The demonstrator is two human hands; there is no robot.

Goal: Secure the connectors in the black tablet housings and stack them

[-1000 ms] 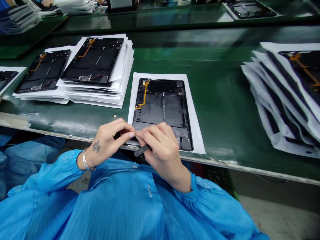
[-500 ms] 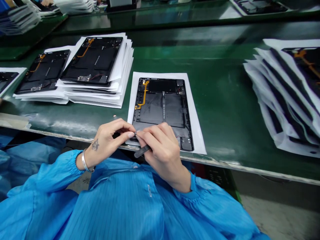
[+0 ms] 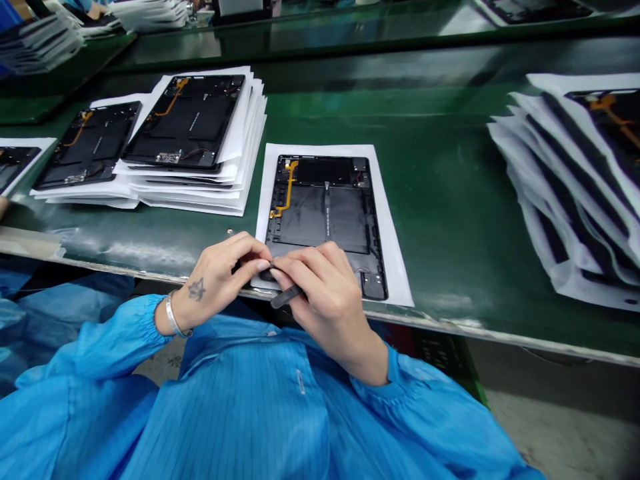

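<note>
Your right hand [image 3: 333, 307] pinches a slim black tool [image 3: 286, 297] at the near edge of a black tablet housing [image 3: 325, 223]; your left hand [image 3: 215, 283] bunches beside it, its grip too hidden to tell. The housing lies on white paper [image 3: 393, 267] on a green bench [image 3: 440, 187], between stacked housings [image 3: 190, 120].

A black tablet back housing [image 3: 320, 220] lies flat on a white paper sheet [image 3: 391, 253] on the green worktop [image 3: 440, 200], a yellow flex cable [image 3: 289, 190] running down its upper left. Black tweezers [image 3: 286, 297], pinched in the right hand [image 3: 325, 300], slant across its lower edge.
</note>
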